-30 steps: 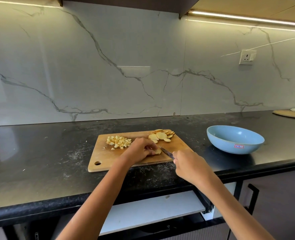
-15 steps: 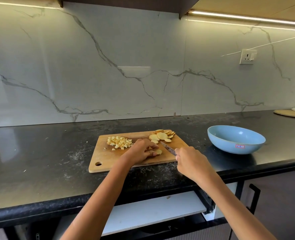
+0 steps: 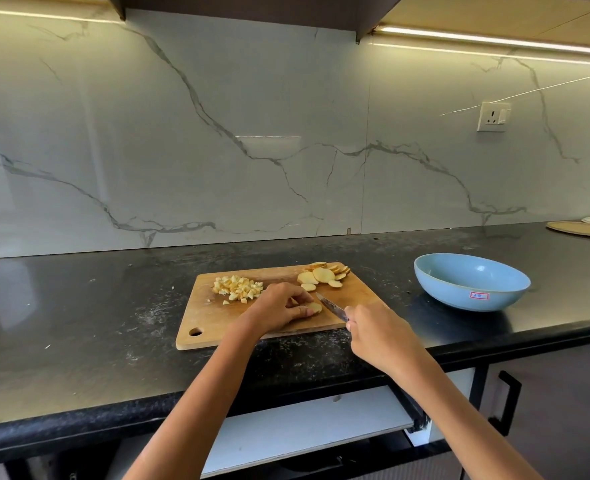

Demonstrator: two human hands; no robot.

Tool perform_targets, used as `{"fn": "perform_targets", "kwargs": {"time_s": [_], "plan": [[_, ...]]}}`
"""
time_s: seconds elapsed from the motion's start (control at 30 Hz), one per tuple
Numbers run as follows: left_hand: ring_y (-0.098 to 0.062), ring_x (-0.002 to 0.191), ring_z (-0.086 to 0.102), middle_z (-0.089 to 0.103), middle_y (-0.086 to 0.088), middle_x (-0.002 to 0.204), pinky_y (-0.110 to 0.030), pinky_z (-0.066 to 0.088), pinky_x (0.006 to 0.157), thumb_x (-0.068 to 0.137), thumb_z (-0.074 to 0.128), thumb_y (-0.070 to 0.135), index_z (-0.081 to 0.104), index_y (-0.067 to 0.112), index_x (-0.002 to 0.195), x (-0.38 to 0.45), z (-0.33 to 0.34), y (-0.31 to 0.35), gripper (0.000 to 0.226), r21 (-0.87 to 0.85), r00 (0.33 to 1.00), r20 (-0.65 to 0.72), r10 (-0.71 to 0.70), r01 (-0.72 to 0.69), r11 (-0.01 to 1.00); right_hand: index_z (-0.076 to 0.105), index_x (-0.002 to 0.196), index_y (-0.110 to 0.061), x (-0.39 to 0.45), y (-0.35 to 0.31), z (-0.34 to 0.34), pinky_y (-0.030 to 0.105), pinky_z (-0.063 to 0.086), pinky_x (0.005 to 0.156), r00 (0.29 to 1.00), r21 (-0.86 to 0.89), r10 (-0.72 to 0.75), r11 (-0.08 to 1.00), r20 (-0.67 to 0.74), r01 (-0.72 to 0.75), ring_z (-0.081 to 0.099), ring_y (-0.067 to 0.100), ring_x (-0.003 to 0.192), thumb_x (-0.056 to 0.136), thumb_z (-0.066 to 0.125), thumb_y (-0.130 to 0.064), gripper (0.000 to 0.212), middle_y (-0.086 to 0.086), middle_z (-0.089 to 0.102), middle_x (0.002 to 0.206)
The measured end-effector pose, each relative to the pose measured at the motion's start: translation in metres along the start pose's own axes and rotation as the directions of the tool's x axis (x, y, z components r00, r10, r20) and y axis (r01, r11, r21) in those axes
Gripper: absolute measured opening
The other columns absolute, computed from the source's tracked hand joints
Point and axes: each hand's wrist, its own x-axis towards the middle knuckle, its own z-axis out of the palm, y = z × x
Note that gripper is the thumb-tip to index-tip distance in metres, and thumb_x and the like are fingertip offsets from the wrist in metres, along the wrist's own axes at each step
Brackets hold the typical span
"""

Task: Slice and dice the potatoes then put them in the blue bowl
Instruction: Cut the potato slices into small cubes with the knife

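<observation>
A wooden cutting board (image 3: 213, 323) lies on the black counter. A heap of diced potato (image 3: 238, 288) sits at its back left, and a fan of round potato slices (image 3: 323, 274) at its back right. My left hand (image 3: 279, 308) pins a small stack of slices (image 3: 315, 307) to the board with curled fingers. My right hand (image 3: 378, 336) grips a knife (image 3: 331, 306) by the handle, its blade pointing up-left with the tip just right of the held slices. The blue bowl (image 3: 472, 281) stands to the right of the board and looks empty.
The counter's front edge runs just below the board, with an open drawer (image 3: 307, 427) under it. A round mat with a white plate (image 3: 584, 227) lies far right at the back. A wall socket (image 3: 493, 116) sits on the marble backsplash. Dusty bare counter stretches left.
The knife has lifted and tilted a little, with its tip coming close beside the slices under my left hand. My left hand has stayed in place on the board.
</observation>
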Motion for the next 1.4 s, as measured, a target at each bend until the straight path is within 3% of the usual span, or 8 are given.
{"fn": "perform_targets", "kwargs": {"time_s": [0.13,0.33,0.5,0.63,0.87,1.0,1.17,1.4], "plan": [[-0.009,0.086,0.054,0.067,0.001,0.107,-0.023,0.047,0.076,0.085,0.063,0.035,0.068,0.016,0.108,0.0,0.003,0.002,0.03,0.022,0.998,-0.056,-0.041,0.043,0.999,0.059,0.106,-0.012,0.001,-0.012,0.005,0.025,0.042,0.064,1.0,-0.022,-0.004,1.0,0.015,0.004,0.061,0.017,0.085,0.096,0.046,-0.014,0.016,0.005,0.06,0.091],[-0.006,0.081,0.051,0.066,-0.002,0.105,-0.008,0.039,0.061,0.082,0.069,0.026,0.066,0.013,0.112,-0.002,-0.001,0.0,0.033,-0.009,0.994,-0.098,-0.045,0.044,0.999,0.058,0.109,-0.012,0.005,-0.022,0.008,0.024,0.039,0.063,0.999,-0.056,-0.035,0.998,-0.01,0.034,0.061,0.017,0.087,0.095,0.049,-0.015,0.016,0.006,0.064,0.099],[-0.007,0.083,0.054,0.066,-0.006,0.107,-0.013,0.046,0.072,0.08,0.071,0.023,0.064,0.008,0.115,-0.004,-0.004,-0.003,0.039,-0.041,0.992,-0.119,-0.045,0.041,0.998,0.057,0.11,-0.012,0.008,-0.015,-0.001,0.02,0.035,0.056,0.998,-0.016,-0.018,1.0,-0.053,0.017,0.051,0.011,0.074,0.097,0.045,-0.016,0.018,-0.003,0.05,0.08],[-0.005,0.08,0.054,0.067,-0.004,0.106,-0.008,0.043,0.065,0.08,0.07,0.024,0.065,0.009,0.114,-0.004,-0.003,-0.002,0.036,-0.022,0.991,-0.132,-0.033,0.031,0.999,0.058,0.106,-0.01,0.01,-0.017,-0.003,0.018,0.027,0.047,0.999,-0.007,-0.042,0.999,-0.014,0.042,0.047,0.009,0.067,0.097,0.046,-0.016,0.017,-0.006,0.04,0.068],[-0.002,0.072,0.052,0.067,-0.002,0.099,-0.007,0.043,0.061,0.079,0.072,0.023,0.067,0.01,0.108,-0.004,-0.001,-0.002,0.032,-0.05,0.985,-0.158,-0.062,0.054,0.997,0.058,0.111,-0.008,0.003,-0.034,-0.005,0.026,0.036,0.062,0.999,-0.064,-0.037,0.997,0.028,0.039,0.06,0.022,0.089,0.095,0.048,-0.01,0.019,0.009,0.062,0.1],[-0.005,0.076,0.058,0.068,-0.002,0.096,-0.013,0.049,0.07,0.076,0.075,0.021,0.067,0.01,0.107,-0.004,-0.002,-0.004,0.033,-0.076,0.981,-0.176,-0.083,0.071,0.995,0.056,0.115,-0.008,0.012,-0.043,0.0,0.024,0.038,0.066,0.997,-0.102,-0.067,0.992,0.036,0.07,0.059,0.021,0.096,0.094,0.048,-0.008,0.022,0.009,0.06,0.111],[-0.007,0.073,0.059,0.064,0.003,0.085,-0.017,0.051,0.071,0.074,0.077,0.017,0.063,0.009,0.109,-0.005,-0.001,-0.001,0.039,-0.151,0.974,-0.19,-0.122,0.094,0.984,0.054,0.114,-0.007,0.009,-0.036,0.002,0.025,0.038,0.067,0.994,-0.119,-0.098,0.988,0.043,0.102,0.059,0.022,0.097,0.094,0.048,-0.007,0.021,0.01,0.059,0.111],[-0.013,0.08,0.063,0.065,0.0,0.089,-0.021,0.054,0.075,0.074,0.077,0.022,0.062,0.01,0.11,-0.006,0.0,0.001,0.04,-0.152,0.973,-0.188,-0.135,0.107,0.983,0.053,0.116,-0.009,-0.003,-0.027,0.007,0.023,0.041,0.066,0.998,-0.122,-0.068,0.99,-0.017,0.066,0.062,0.019,0.094,0.094,0.05,-0.009,0.022,0.007,0.062,0.107]]}}
